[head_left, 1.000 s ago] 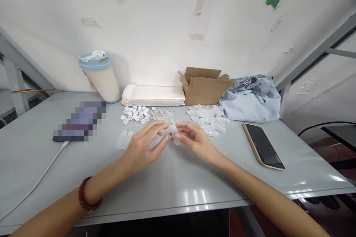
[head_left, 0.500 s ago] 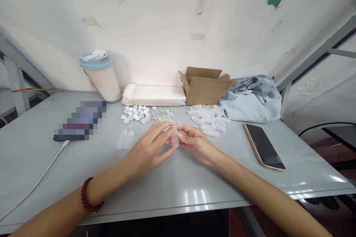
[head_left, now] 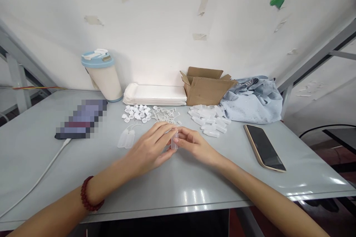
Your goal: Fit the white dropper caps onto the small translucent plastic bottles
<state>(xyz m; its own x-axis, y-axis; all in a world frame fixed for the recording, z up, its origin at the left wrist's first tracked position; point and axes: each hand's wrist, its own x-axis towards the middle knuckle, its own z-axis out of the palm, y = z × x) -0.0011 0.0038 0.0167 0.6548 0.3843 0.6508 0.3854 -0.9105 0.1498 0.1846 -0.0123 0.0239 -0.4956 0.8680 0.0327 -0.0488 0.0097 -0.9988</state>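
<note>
A small translucent plastic bottle (head_left: 174, 144) stands roughly upright between both hands, above the middle of the table. My left hand (head_left: 148, 146) has its thumb at the bottle's lower end and its fingers over the top, which they hide. From the other side, my right hand (head_left: 196, 144) closes on it, thumb across the front. Left of the hands lie two clear bottles (head_left: 126, 139) with thin tubes attached. Behind them are a heap of white caps (head_left: 136, 113) and a tangle of thin tubes (head_left: 166, 114). Several more translucent bottles (head_left: 210, 118) are piled at the right.
A phone (head_left: 265, 148) lies at the right, and a blurred-out device (head_left: 83, 118) with a white cable at the left. Along the wall stand a tumbler (head_left: 102, 77), stacked white packets (head_left: 158, 94), a cardboard box (head_left: 207, 90) and a bunched blue cloth (head_left: 253, 102).
The bottle sits slightly lower between my hands. My right thumb has come down across its front, covering more of it. The camera view has shifted slightly.
</note>
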